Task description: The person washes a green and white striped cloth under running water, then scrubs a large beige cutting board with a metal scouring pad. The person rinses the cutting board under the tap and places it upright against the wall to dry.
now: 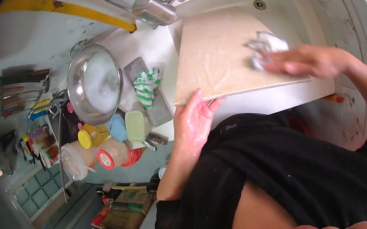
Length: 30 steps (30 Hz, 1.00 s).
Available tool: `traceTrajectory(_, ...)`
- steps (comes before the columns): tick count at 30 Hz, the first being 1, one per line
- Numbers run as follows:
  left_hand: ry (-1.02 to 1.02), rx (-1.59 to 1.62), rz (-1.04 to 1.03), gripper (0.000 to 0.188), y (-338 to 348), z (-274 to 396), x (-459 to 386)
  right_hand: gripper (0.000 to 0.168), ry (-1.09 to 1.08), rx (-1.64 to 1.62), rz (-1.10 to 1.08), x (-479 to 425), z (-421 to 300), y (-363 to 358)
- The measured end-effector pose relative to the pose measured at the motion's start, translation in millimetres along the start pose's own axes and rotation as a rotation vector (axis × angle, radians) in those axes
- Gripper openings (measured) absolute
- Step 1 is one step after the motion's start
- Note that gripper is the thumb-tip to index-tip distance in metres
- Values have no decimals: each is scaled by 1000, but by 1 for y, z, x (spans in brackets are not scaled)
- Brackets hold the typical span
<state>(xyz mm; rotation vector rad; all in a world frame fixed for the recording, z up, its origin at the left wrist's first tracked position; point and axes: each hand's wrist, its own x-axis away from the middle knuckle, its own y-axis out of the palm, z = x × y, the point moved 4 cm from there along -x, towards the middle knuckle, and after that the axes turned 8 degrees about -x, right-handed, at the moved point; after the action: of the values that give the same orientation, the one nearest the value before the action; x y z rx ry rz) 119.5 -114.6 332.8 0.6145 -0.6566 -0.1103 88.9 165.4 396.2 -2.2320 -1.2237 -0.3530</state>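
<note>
A wet, pale beige board [221, 54] lies across the white sink, its near edge towards me. My left hand [194, 123] holds that edge at its left corner, thumb on top and fingers partly hidden beneath. On the right part of the board, my right hand [308, 60] is blurred, with a white and grey crumpled cloth or pad [268, 45] under and beyond its fingertips. Thin streaks of suds or water mark the board's surface.
Left of the board, a green-striped cloth [147, 88] rests on a grey slab [161, 110]. Beyond it stands a steel basin [74, 85] of suds, beside jars and plastic containers [136, 125]. A metal faucet [154, 9] overhangs the sink [297, 13], whose drain shows at the back.
</note>
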Motion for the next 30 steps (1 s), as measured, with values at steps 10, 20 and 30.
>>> traceTrajectory(10, 65, 28, -132, 32, 25, 28, -14, 51, -191, -21, 23, -5, -48, -9)
traceTrajectory(20, -119, 66, -265, 36, 13, 17, -3, 49, 360, 180, 164, -13, 19, -7)
traceTrajectory(30, -92, 82, -77, 35, -16, -22, 8, 59, 196, 191, -4, -175, 147, -14)
